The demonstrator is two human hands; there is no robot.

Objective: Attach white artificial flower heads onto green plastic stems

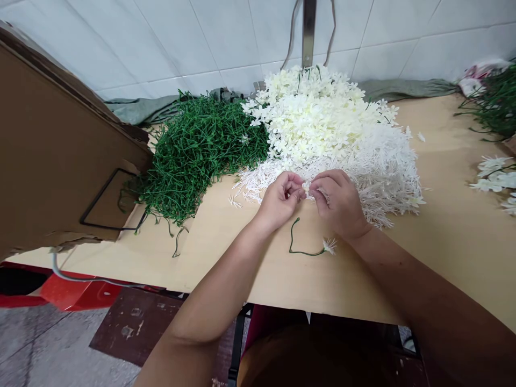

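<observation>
Between the fingertips of both hands is a small white artificial flower (306, 188). My left hand (280, 200) pinches at its left side, and my right hand (338, 201) pinches at its right; the fingers partly cover it. Just below them on the table lies a green plastic stem (302, 252) tipped with a white stamen tuft (329, 246). Behind my hands rises a heap of cream-white artificial flowers (310, 118), with a pile of white thread-like stamens (387, 166) in front and to the right. Left of these is a tangled mound of green stems (205, 145).
A tall cardboard box (64, 145) stands at the left on the wooden table (242, 263). More white flowers (495, 174) and green stems (495, 105) lie at the right edge. A tiled wall (226, 37) closes off the back. A red stool (78, 293) is below, left.
</observation>
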